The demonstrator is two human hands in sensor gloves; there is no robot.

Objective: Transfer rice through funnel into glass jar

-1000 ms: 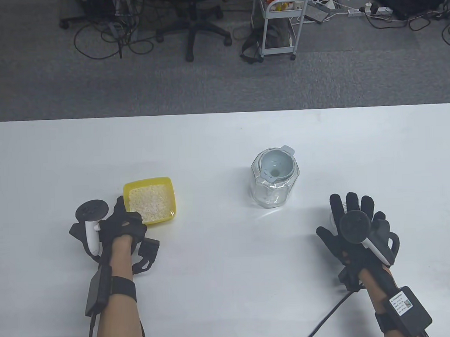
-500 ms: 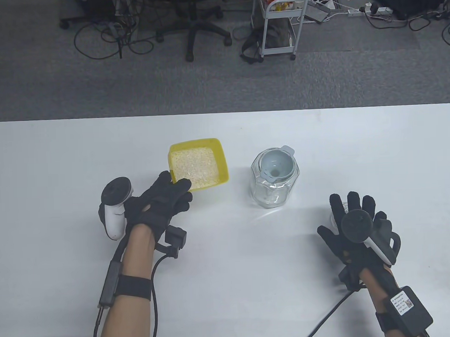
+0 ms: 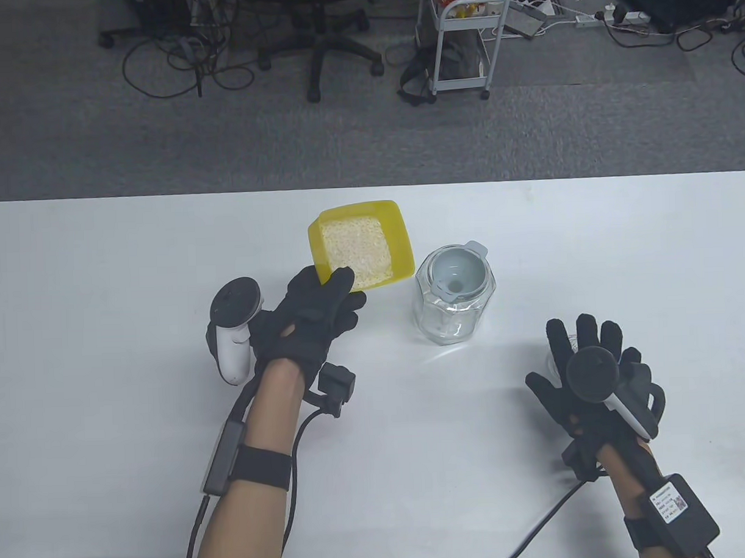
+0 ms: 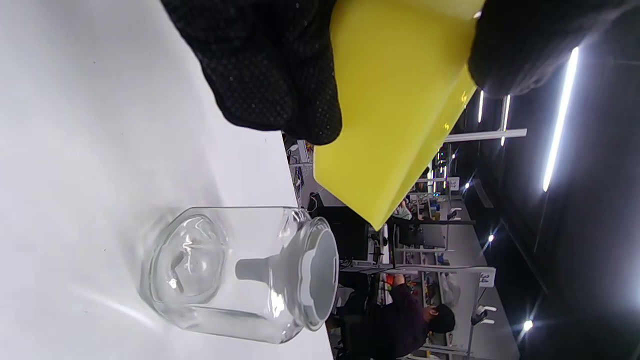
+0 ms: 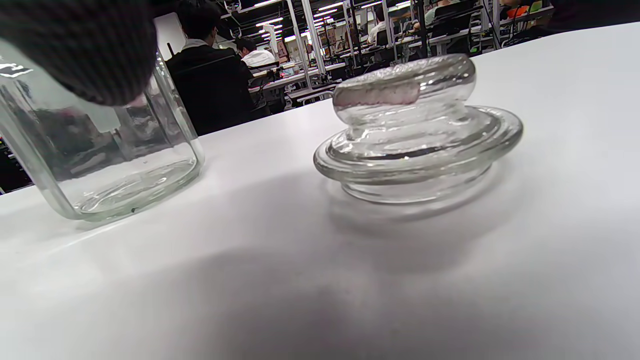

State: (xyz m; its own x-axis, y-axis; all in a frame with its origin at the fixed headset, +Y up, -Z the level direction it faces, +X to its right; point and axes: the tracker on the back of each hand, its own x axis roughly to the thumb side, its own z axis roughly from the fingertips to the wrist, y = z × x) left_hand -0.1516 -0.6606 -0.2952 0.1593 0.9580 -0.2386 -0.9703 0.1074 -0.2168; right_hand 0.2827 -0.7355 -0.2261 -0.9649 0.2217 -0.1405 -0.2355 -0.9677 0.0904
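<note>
Table view: left hand grips near corner of yellow square tub, center frame, raised off the white table, full of rice. Just right of it, glass jar stands upright, empty, pale grey funnel seated in its mouth. Right hand lower right, fingers spread flat, holding nothing.

Left wrist view (camera on its side): gloved fingers clamp the tub's yellow wall at top; jar below, funnel spout inside, no rice in it.

Right wrist view: glass lid lies on the table at center right; jar base left, empty. One fingertip upper left.
</note>
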